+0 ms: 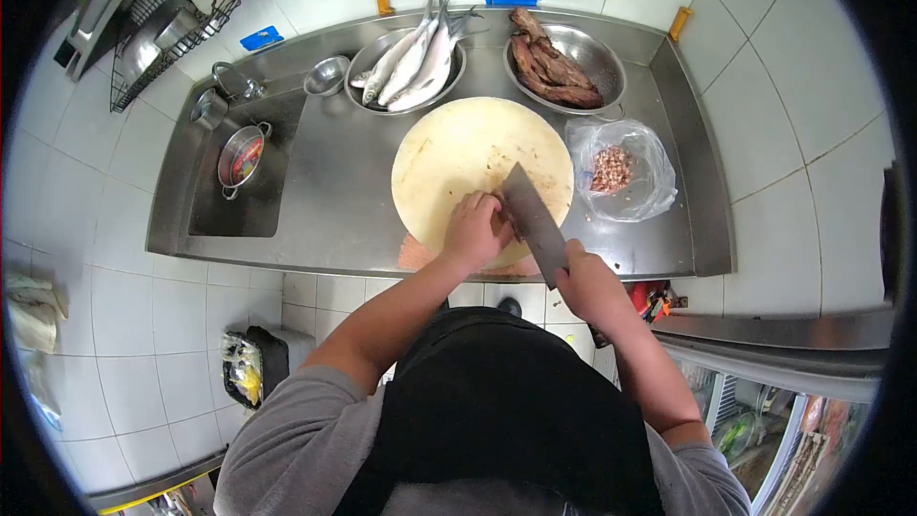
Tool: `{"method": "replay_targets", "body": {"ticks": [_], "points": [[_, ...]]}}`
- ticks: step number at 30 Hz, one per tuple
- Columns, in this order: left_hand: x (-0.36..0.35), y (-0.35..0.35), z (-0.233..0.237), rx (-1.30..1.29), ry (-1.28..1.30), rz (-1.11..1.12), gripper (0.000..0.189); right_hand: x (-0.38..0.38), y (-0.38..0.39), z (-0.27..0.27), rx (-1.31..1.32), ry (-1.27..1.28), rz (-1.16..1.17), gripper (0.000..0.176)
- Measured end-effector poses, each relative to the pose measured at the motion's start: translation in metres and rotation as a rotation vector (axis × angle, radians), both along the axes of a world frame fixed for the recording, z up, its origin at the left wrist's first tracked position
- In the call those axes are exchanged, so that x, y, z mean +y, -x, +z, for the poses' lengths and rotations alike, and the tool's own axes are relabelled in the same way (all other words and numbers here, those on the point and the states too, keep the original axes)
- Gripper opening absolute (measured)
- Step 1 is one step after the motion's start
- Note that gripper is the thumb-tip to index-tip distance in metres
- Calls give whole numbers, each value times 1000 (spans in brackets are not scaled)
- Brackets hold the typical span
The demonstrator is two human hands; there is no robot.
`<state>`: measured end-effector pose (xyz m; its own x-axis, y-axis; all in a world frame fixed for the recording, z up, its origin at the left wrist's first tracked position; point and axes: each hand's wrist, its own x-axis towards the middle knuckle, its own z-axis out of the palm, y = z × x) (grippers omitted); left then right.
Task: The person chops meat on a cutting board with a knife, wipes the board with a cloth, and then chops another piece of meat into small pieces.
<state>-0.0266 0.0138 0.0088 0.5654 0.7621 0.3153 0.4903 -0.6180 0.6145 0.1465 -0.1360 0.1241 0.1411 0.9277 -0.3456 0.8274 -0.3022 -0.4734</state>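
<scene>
A round, pale cutting board (449, 148) lies on the steel counter, with brownish crumbs scattered on it. Over its lower part, my left hand (478, 229) has its fingers curled down on a small brownish piece of meat, mostly hidden under them. My right hand (594, 285) is closed around the handle of a cleaver (535, 225). The broad blade points up and left across the board, right beside my left fingertips. To the right, a clear plastic bag (654, 196) sits open with diced reddish meat (611, 170) in it.
Behind the board stand a bowl (361, 62) of whole silvery fish (420, 62) and a bowl (611, 67) of dark meat strips (554, 62). A sink (263, 215) with a pot (229, 162) is at left, near a small metal bowl (327, 76). A glass-door fridge (764, 363) stands at lower right.
</scene>
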Motion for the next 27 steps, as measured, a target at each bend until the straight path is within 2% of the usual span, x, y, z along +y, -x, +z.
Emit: {"method": "replay_targets", "body": {"ticks": [3,8,11,17,27], "points": [[-2,-2,0,103,-24,13,32,-5,-13,7,6,-63,-112,27],[-13,-10,8,-38,-14,-8,38,-3,-30,-2,54,-74,-133,27],[-9,-13,3,-77,8,-19,39,-2,-34,-12,167,-103,-75,27],[-4,-15,-3,-124,-51,-49,36,5,-31,-1,132,-59,-49,28],[-3,-16,1,-84,-8,-40,36,32,-26,10,36,56,-4,29]]}}
